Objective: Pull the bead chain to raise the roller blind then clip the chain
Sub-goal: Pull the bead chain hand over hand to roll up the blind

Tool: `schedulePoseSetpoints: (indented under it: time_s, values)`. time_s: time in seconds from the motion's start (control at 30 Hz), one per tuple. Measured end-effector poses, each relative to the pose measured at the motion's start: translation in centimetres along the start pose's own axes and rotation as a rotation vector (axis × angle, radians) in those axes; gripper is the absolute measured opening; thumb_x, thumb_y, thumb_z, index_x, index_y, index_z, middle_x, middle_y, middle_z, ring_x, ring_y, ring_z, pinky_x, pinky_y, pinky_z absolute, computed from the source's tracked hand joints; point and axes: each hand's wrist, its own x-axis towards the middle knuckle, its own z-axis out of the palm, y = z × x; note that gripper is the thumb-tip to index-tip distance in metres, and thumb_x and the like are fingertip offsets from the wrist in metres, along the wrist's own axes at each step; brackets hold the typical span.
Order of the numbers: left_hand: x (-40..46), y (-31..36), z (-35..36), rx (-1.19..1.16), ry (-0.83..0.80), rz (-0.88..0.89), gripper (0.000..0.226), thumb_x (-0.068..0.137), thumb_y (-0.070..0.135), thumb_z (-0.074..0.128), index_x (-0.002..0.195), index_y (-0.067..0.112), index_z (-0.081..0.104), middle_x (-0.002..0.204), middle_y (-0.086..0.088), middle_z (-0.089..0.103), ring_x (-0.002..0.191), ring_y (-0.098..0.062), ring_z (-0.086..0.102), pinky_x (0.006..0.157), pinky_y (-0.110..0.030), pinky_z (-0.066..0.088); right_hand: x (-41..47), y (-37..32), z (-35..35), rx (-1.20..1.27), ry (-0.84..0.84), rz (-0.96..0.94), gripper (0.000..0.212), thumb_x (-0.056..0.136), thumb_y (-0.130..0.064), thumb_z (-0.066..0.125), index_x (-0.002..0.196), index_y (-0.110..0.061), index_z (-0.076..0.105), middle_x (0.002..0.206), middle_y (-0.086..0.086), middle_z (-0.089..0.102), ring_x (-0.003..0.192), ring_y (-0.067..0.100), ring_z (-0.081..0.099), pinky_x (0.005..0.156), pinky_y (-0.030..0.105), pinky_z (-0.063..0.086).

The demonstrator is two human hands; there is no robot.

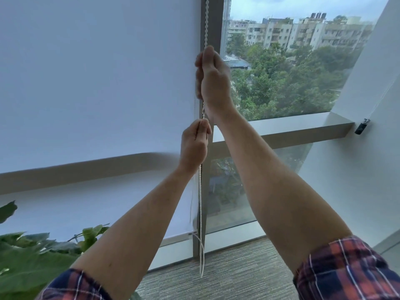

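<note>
A white roller blind (97, 83) covers the left window pane down to just above the floor, its bottom bar (177, 236) low near the sill. A white bead chain (200, 202) hangs along the grey window post, its loop ending near the carpet. My right hand (213, 76) is raised and closed around the chain high up. My left hand (194, 144) pinches the same chain lower down, directly below the right hand. A small black clip (362, 127) sits on the right wall at sill height, holding another cord.
Green plant leaves (32, 256) fill the lower left corner. A grey window post (213, 22) stands between the blind and the bare glass pane (281, 72) showing trees and buildings. A white sill ledge (292, 128) crosses the right window. Striped carpet (216, 278) lies below.
</note>
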Motion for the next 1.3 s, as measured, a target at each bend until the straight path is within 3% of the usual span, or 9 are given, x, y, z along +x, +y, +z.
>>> schedulePoseSetpoints:
  time_s: [0.27,0.4,0.5,0.67,0.8,1.0,1.1,1.2,1.3]
  values:
    - [-1.4,-2.7,-1.3,-0.034,-0.193,-0.046,0.039,0.100,0.029,0.041,0.068,0.030,0.063,0.052,0.009,0.045,0.046,-0.009,0.040,0.047,-0.023,0.034,-3.0,4.0,-2.5,-0.139,0.039,-0.094,0.038,0.108,-0.019,0.035,0.071,-0.020,0.044,0.056,-0.004,0.035,0.047,0.013,0.029,0.046,0.030,0.025]
    - [0.6,-0.3,-0.8,-0.085,-0.053,-0.015,0.036,0.102,0.033,0.035,0.092,0.017,0.065,0.080,-0.004,0.064,0.075,-0.021,0.060,0.069,-0.043,0.049,-3.6,4.6,-2.8,-0.201,0.080,-0.102,0.036,0.106,-0.022,0.038,0.071,-0.022,0.048,0.057,-0.011,0.042,0.048,0.007,0.037,0.045,0.030,0.034]
    - [3.1,3.8,-0.1,-0.143,0.056,0.095,0.038,0.102,0.036,0.032,0.101,0.015,0.065,0.090,-0.007,0.067,0.083,-0.019,0.064,0.071,-0.030,0.051,-4.5,5.7,-2.8,-0.223,0.060,-0.104,0.036,0.104,-0.018,0.041,0.071,-0.028,0.051,0.060,-0.016,0.054,0.055,0.002,0.048,0.053,0.032,0.042]
    - [6.7,9.6,0.7,-0.207,-0.044,0.210,0.036,0.107,0.025,0.031,0.110,0.003,0.059,0.074,-0.008,0.059,0.063,-0.021,0.059,0.056,-0.030,0.048,-7.4,9.1,-2.8,-0.257,0.039,-0.034,0.042,0.103,-0.027,0.039,0.063,-0.036,0.043,0.056,-0.017,0.039,0.054,0.006,0.031,0.054,0.030,0.027]
    - [6.5,10.1,2.0,-0.203,-0.051,0.189,0.037,0.108,0.020,0.035,0.084,0.006,0.060,0.053,0.001,0.036,0.042,-0.011,0.030,0.039,-0.023,0.025,-8.5,10.2,-3.6,-0.242,0.033,0.020,0.042,0.104,-0.030,0.038,0.062,-0.036,0.044,0.056,-0.016,0.037,0.054,0.010,0.031,0.054,0.036,0.027]
    - [6.1,9.4,2.1,-0.228,0.029,0.217,0.042,0.106,0.020,0.037,0.067,0.015,0.050,0.048,-0.001,0.031,0.038,-0.012,0.026,0.038,-0.022,0.021,-7.6,8.8,-5.8,-0.099,-0.105,0.155,0.042,0.103,-0.039,0.041,0.068,-0.023,0.057,0.048,-0.005,0.041,0.039,0.010,0.035,0.041,0.022,0.031]
    - [5.3,7.8,2.2,-0.182,0.038,0.225,0.040,0.105,0.024,0.040,0.067,0.017,0.052,0.046,0.007,0.036,0.038,-0.011,0.030,0.039,-0.022,0.025,-5.7,7.1,-6.0,-0.119,-0.085,0.086,0.053,0.105,-0.048,0.033,0.079,-0.012,0.063,0.062,-0.002,0.058,0.057,0.012,0.056,0.058,0.026,0.048]
    - [3.6,4.8,2.3,-0.140,0.033,0.167,0.042,0.102,0.018,0.043,0.062,0.028,0.053,0.047,0.012,0.045,0.044,-0.007,0.037,0.043,-0.024,0.032,-3.7,5.0,-5.1,-0.085,0.008,0.044,0.045,0.105,-0.045,0.033,0.093,-0.022,0.070,0.074,-0.009,0.070,0.073,0.006,0.067,0.064,0.022,0.053]
    - [1.8,1.1,1.7,-0.094,0.032,0.071,0.047,0.100,0.016,0.043,0.057,0.032,0.052,0.048,0.013,0.044,0.048,-0.010,0.035,0.048,-0.028,0.029,-2.4,3.5,-4.1,-0.061,0.034,0.030,0.036,0.105,-0.040,0.037,0.093,-0.024,0.068,0.082,0.006,0.069,0.077,0.020,0.068,0.070,0.034,0.056]
